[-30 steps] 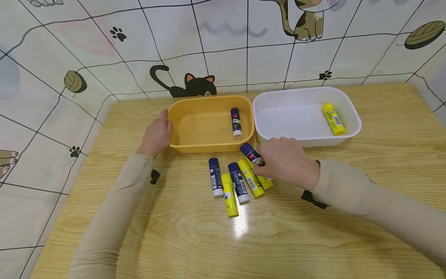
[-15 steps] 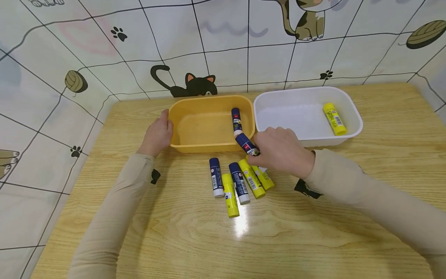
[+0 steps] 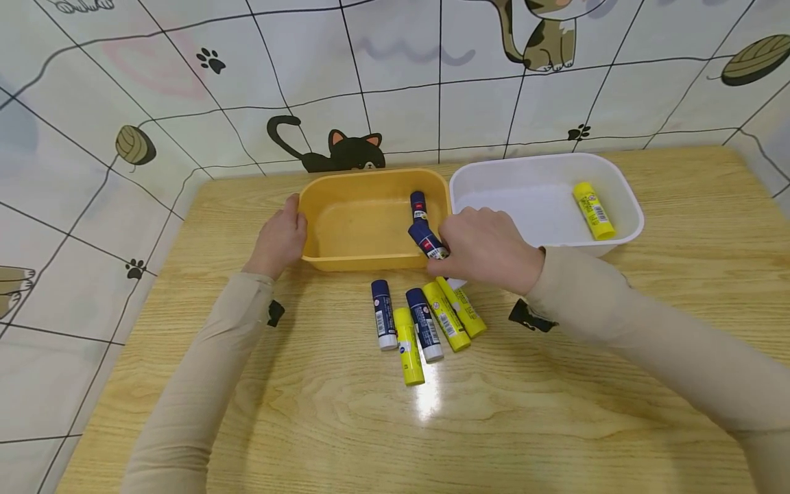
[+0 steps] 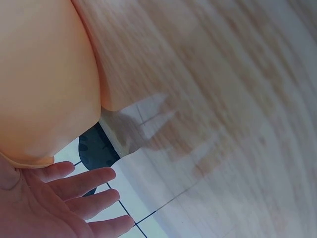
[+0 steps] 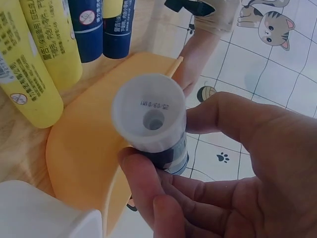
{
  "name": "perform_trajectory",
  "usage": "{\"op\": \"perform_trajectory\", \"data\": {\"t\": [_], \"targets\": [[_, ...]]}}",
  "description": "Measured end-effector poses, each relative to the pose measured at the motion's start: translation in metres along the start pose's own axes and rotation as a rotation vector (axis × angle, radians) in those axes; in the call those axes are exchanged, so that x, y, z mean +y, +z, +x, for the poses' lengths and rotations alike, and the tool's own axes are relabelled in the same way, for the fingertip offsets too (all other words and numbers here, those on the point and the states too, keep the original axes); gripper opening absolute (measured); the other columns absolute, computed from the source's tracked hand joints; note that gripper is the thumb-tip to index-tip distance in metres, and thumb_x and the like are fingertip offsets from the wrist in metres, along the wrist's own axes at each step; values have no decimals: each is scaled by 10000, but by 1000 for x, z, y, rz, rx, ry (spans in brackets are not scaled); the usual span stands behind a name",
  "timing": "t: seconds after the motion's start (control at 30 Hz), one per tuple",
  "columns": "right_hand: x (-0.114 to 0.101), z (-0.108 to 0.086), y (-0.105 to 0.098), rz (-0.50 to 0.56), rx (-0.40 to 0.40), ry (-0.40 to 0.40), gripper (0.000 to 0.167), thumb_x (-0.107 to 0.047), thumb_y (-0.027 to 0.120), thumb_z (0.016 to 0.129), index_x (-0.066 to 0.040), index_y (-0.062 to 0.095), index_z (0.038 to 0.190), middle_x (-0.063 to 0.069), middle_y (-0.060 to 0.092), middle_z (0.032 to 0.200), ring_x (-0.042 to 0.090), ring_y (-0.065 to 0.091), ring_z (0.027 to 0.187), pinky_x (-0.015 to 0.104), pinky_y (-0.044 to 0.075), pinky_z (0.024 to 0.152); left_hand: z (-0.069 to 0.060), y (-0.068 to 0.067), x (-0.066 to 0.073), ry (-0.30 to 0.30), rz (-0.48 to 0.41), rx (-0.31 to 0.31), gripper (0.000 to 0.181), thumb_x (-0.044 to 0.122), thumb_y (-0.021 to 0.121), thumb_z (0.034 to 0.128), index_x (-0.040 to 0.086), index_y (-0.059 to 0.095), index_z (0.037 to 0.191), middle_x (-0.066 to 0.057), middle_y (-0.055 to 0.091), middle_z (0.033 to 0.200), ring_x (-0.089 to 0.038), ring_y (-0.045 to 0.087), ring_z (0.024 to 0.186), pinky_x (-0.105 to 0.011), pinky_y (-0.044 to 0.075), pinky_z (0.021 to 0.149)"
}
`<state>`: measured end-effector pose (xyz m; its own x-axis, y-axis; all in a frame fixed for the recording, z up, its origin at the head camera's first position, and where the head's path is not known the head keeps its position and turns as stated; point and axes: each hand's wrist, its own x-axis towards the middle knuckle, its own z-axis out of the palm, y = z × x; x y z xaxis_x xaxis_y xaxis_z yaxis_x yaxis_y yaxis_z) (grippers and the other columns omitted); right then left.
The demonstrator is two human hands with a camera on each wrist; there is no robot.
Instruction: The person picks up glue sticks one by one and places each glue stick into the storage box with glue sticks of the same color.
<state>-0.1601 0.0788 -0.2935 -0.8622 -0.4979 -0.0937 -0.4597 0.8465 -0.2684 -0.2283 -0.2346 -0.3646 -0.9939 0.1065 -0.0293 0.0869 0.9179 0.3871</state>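
Observation:
My right hand [image 3: 487, 248] pinches a navy glue stick [image 3: 427, 240] between thumb and fingers, tilted over the front right rim of the orange bin [image 3: 370, 262]. In the right wrist view, the white base [image 5: 148, 106] of that glue stick faces the camera. Another navy glue stick [image 3: 418, 204] lies inside the bin, partly covered by the held one. My left hand [image 3: 278, 240] rests against the bin's left end. In the left wrist view, the fingers [image 4: 84, 184] of that hand stretch out beside the bin wall [image 4: 44, 74]; its thumb is mostly hidden.
A white bin [image 3: 518, 206] adjoins the orange one on the right, with a yellow glue stick [image 3: 594, 210] inside. In front lie two navy glue sticks [image 3: 384, 315] and three yellow ones [image 3: 409, 346]. A cat-patterned wall covering [image 3: 395, 82] stands behind the wooden table [image 3: 345, 439].
My right hand has carried the navy glue stick up and left, from above the loose glue sticks to over the orange bin's rim. The left hand has stayed in place.

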Motion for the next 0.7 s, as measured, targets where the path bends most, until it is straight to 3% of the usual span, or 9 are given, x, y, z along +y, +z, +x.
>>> {"op": "perform_trajectory", "data": {"t": [0.47, 0.7], "targets": [[-12, 16, -14, 1, -8, 14, 343, -322, 674, 808, -99, 539, 585, -21, 415, 497, 153, 449, 450, 253, 267, 422, 0, 0, 1, 3, 4, 2, 469, 148, 266, 1033, -75, 251, 1446, -365, 524, 1188, -466, 522, 1066, -568, 373, 948], [-16, 30, -22, 20, -15, 38, 290, -347, 685, 806, -92, 608, 693, 15, 548, 602, 179, 513, 528, 276, 336, 446, 0, 1, 0, -7, 7, -9, 477, 160, 255, 1037, -69, 238, 1456, -364, 511, 1213, -475, 508, 1088, -572, 346, 975]]}}
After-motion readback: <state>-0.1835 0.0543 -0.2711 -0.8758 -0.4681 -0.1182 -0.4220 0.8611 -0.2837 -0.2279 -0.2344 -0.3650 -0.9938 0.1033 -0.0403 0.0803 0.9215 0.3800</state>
